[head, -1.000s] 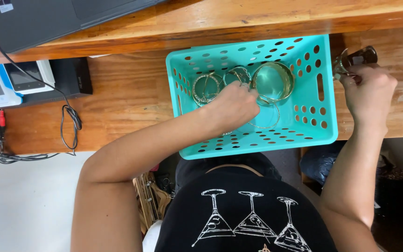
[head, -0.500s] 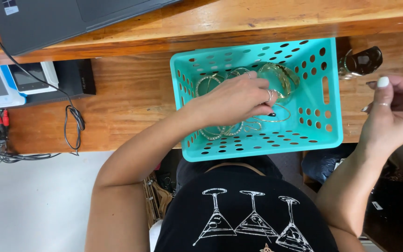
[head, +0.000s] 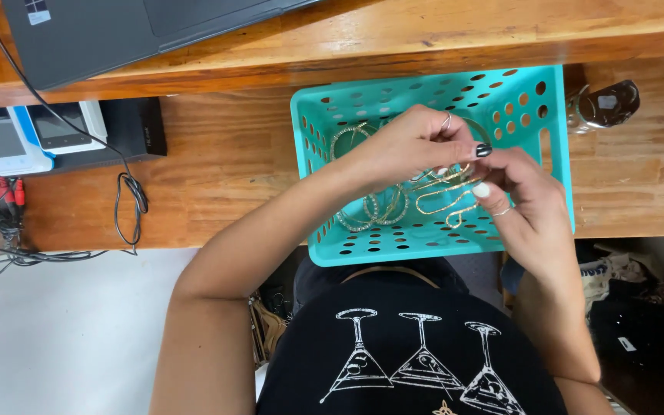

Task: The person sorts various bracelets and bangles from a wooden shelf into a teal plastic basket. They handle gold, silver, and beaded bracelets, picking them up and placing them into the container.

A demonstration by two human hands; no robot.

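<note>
Right hand [head: 528, 204] now over basket [head: 551, 165]

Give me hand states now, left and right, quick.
Left hand: over the teal basket, fingers pinched shut on the gold wire jewelry piece.
Right hand: fingers closed on the same gold wire jewelry piece from the other side.

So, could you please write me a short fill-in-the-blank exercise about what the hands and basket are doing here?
1. Both hands, left hand and right hand, meet over a perforated ____ basket.
2. Between their fingertips they hold a gold-coloured ____.
3. The basket rests on a ____ desk.
4. A grey ____ lies on the shelf above.

Missing words: turquoise; bangle; wooden; laptop
</note>
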